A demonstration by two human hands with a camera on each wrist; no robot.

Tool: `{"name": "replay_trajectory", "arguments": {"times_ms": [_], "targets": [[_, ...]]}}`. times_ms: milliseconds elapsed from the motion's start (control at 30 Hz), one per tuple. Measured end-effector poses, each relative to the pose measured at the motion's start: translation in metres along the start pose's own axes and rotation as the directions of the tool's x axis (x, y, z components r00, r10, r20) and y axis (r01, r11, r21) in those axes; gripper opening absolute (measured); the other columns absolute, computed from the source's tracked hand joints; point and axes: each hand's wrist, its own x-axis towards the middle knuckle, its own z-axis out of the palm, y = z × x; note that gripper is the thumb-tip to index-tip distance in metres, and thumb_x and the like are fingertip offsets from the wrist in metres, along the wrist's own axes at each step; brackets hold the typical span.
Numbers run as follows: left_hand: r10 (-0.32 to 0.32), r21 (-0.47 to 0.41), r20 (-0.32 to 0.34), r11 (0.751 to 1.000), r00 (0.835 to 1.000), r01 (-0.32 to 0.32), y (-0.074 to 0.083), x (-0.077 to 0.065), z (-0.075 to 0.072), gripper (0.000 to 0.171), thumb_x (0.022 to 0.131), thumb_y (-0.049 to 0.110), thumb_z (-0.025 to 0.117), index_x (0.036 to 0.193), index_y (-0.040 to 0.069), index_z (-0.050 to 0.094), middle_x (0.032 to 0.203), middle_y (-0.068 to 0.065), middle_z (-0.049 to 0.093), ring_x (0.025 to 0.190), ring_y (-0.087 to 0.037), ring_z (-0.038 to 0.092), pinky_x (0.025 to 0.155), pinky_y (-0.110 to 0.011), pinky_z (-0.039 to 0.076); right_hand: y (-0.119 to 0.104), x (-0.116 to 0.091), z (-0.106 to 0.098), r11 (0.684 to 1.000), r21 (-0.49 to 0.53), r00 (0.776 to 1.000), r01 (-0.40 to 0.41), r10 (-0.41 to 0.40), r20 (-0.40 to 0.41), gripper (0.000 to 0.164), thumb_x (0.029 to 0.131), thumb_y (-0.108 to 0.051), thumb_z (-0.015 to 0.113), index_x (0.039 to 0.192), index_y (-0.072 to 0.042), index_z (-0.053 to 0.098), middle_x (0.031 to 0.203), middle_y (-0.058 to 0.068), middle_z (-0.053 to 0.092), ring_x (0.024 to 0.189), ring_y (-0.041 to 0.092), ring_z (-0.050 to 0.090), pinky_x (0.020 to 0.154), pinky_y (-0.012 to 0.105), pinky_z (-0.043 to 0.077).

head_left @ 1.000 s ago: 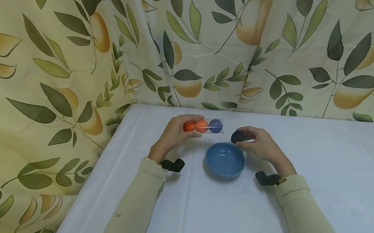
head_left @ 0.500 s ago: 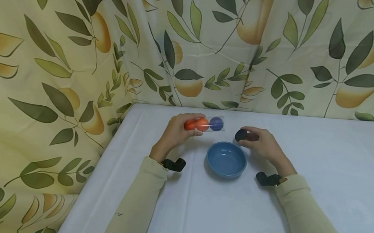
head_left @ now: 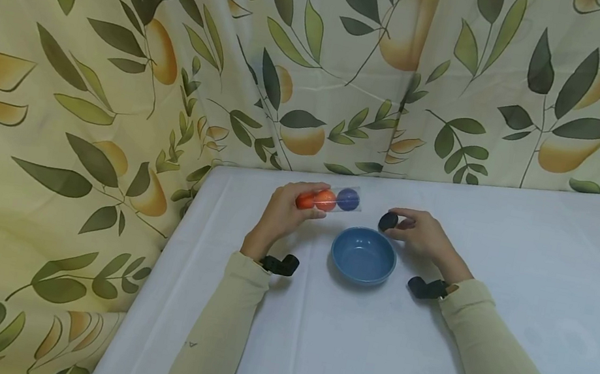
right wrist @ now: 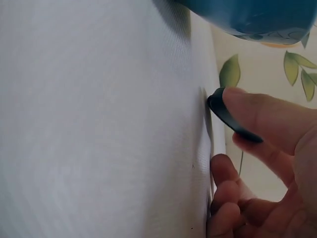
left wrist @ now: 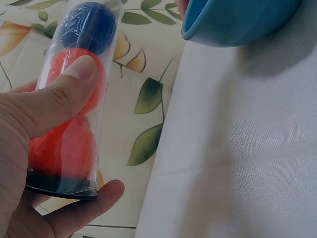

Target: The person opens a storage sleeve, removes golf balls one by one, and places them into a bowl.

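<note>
My left hand grips a clear plastic tube with its thumb across the side. Inside it are two orange-red balls and a blue ball, the blue one toward the end away from the palm. A black cap closes the end near the palm. My right hand pinches a round black lid between thumb and fingers, close over the table and tilted on edge. Between and just in front of the hands stands a blue bowl with nothing in it.
A white cloth covers the table. Behind and to the left hangs a curtain printed with leaves and fruit. Black wrist cameras sit on both wrists, near the bowl's sides.
My right hand has drawn slightly to the right with the black lid, away from the tube, and lowered a little. The left hand and tube have stayed nearly still.
</note>
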Motion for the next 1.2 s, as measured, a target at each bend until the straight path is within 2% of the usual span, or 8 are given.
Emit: {"name": "replay_trajectory", "arguments": {"times_ms": [300,533,767,867,1000,1200], "targets": [[0.028,0.014,0.004,1.0,1.0,-0.028,0.001,0.0,0.001,0.057,0.079,0.017,0.088,0.133,0.026,0.07,0.134,-0.004,0.07,0.122,-0.025,0.063,0.104,-0.04,0.051,0.001,0.0,-0.001,0.995,-0.06,0.997,-0.074,0.075,0.015,0.067,0.095,-0.031,0.071,0.153,-0.008,0.046,0.139,0.037,0.055,0.13,0.055,0.051,0.105,0.067,0.043],[0.035,0.02,0.005,0.999,0.999,-0.035,0.0,0.001,0.002,0.056,0.08,0.017,0.088,0.132,0.026,0.071,0.132,-0.003,0.071,0.122,-0.025,0.063,0.107,-0.042,0.049,0.0,-0.003,-0.002,0.99,-0.111,0.996,-0.086,0.085,-0.013,0.064,0.096,-0.03,0.07,0.151,-0.007,0.048,0.134,0.036,0.058,0.117,0.046,0.059,0.092,0.056,0.052],[0.028,0.033,0.007,0.999,1.0,-0.028,0.0,0.001,0.001,0.055,0.08,0.018,0.088,0.132,0.027,0.071,0.131,-0.003,0.072,0.116,-0.025,0.062,0.101,-0.042,0.049,-0.001,-0.003,-0.008,0.99,-0.108,0.996,-0.092,0.092,-0.007,0.06,0.098,-0.032,0.067,0.15,-0.007,0.049,0.133,0.035,0.058,0.114,0.045,0.059,0.088,0.051,0.051],[0.035,0.028,0.009,0.999,0.999,-0.035,-0.001,0.001,-0.001,0.056,0.08,0.018,0.088,0.132,0.026,0.071,0.133,-0.004,0.071,0.119,-0.025,0.062,0.103,-0.042,0.049,-0.002,-0.005,-0.014,0.992,-0.086,0.995,-0.097,0.098,0.004,0.058,0.1,-0.034,0.064,0.149,-0.008,0.05,0.134,0.034,0.058,0.115,0.045,0.058,0.087,0.051,0.051],[0.045,0.02,0.002,0.999,0.999,-0.045,-0.001,0.001,-0.003,0.056,0.08,0.017,0.088,0.132,0.025,0.071,0.134,-0.004,0.071,0.123,-0.026,0.062,0.106,-0.043,0.049,-0.005,-0.006,-0.021,0.996,-0.058,0.998,-0.069,0.069,0.001,0.055,0.1,-0.033,0.064,0.147,-0.007,0.052,0.127,0.032,0.061,0.112,0.043,0.06,0.082,0.045,0.05],[0.047,0.023,-0.014,0.999,0.999,-0.047,-0.001,0.001,-0.008,0.056,0.079,0.017,0.089,0.131,0.026,0.071,0.132,-0.003,0.071,0.121,-0.026,0.061,0.104,-0.042,0.05,-0.017,-0.009,-0.029,0.999,-0.016,0.999,0.032,-0.033,-0.024,0.051,0.1,-0.031,0.065,0.144,-0.007,0.056,0.115,0.025,0.067,0.099,0.034,0.06,0.073,0.034,0.045]]}}
